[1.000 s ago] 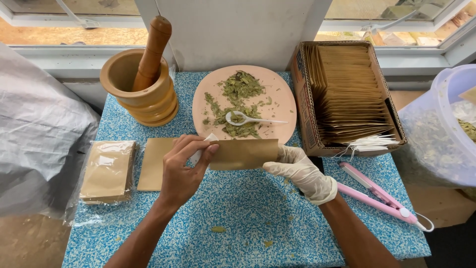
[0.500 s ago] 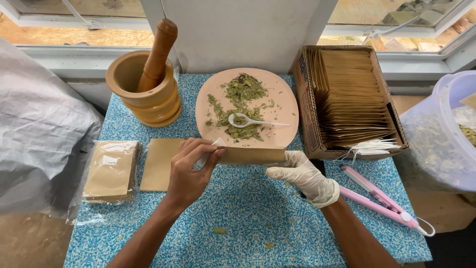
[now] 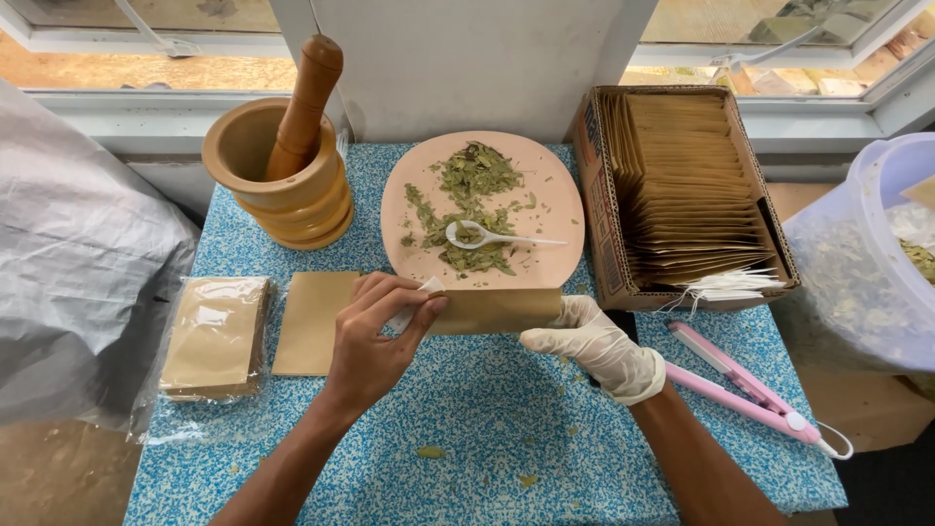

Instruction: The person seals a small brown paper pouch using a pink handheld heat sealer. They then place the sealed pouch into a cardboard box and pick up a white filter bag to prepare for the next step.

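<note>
Both hands still hold a brown pouch (image 3: pixel 492 310) flat: bare left hand (image 3: pixel 375 336) pinches its end with a white tag, gloved right hand (image 3: pixel 594 346) grips the other. The pouch has crept slightly toward the plate (image 3: pixel 555 209) just beyond.

The worktop (image 3: pixel 487 429) was blue-and-white speckled, the plate (image 3: pixel 555 209) pale pink, the leaves (image 3: pixel 472 175) green, the envelope (image 3: pixel 497 310) brown, the glove (image 3: pixel 599 346) white.

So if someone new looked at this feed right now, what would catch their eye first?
Probably the pink plate of dried green leaves with a white spoon, at the middle of the blue speckled table. Just in front of it, the bare left hand and the gloved right hand hold a brown paper sachet between them. A wooden mortar with its pestle stands at the back left.
</note>
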